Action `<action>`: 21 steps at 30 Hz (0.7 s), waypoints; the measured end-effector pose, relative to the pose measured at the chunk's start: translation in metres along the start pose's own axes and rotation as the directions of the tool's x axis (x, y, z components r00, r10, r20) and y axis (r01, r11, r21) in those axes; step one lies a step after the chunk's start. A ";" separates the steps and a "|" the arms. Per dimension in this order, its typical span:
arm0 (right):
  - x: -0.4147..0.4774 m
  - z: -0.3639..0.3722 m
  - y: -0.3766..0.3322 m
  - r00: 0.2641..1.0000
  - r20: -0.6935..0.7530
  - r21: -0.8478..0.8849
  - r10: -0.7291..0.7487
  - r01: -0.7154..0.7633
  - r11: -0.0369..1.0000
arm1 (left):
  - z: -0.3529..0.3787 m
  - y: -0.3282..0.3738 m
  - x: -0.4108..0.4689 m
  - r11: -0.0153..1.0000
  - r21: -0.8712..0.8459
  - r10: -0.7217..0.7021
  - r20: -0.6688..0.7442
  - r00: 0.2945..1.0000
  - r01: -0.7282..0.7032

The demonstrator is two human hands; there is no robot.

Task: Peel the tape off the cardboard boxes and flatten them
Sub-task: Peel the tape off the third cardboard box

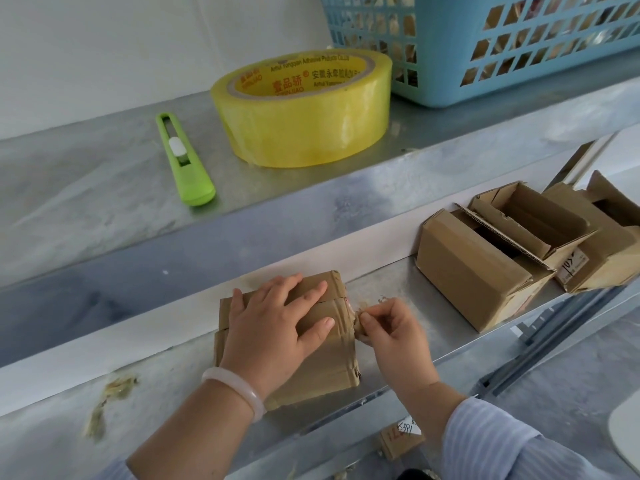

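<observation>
A small taped cardboard box (pixel 329 362) lies on the lower metal shelf (pixel 173 386) in front of me. My left hand (pixel 273 327) presses flat on its top, fingers spread and straight. At the box's right edge my right hand (pixel 391 330) pinches a strip of tape (pixel 356 322) between thumb and fingers. A few open cardboard boxes (pixel 519 247) stand in a cluster further right on the same shelf.
On the upper shelf (pixel 86 188) lie a green utility knife (pixel 183 161), a big yellow tape roll (pixel 304 109) and a blue plastic basket (pixel 502 46). Tape scraps (pixel 110 396) stick to the lower shelf at left. Another small box (pixel 401 441) sits below.
</observation>
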State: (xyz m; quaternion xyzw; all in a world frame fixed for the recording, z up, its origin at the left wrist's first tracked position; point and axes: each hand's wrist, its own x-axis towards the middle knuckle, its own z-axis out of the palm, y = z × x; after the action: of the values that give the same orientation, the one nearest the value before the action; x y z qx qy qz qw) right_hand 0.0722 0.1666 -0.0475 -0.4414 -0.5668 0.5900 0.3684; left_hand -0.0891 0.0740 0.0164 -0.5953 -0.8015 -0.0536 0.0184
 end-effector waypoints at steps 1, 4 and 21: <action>0.004 -0.001 -0.001 0.998 0.020 0.051 0.064 -0.065 0.997 | 0.000 -0.001 0.000 1.000 -0.006 0.004 -0.001 1.000 -0.004; 0.016 -0.006 -0.005 0.966 0.101 0.200 0.239 -0.256 0.946 | 0.000 -0.002 -0.001 1.000 -0.025 0.014 -0.007 1.000 -0.014; 0.023 -0.001 -0.012 0.996 0.079 -0.165 -0.049 0.061 0.984 | -0.002 -0.001 -0.001 0.999 -0.040 0.009 -0.015 1.000 -0.009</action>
State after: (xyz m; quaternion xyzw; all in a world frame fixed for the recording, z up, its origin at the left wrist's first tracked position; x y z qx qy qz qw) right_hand 0.0648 0.1893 -0.0376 -0.4325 -0.6396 0.5461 0.3250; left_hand -0.0897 0.0727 0.0184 -0.5986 -0.7975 -0.0738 0.0127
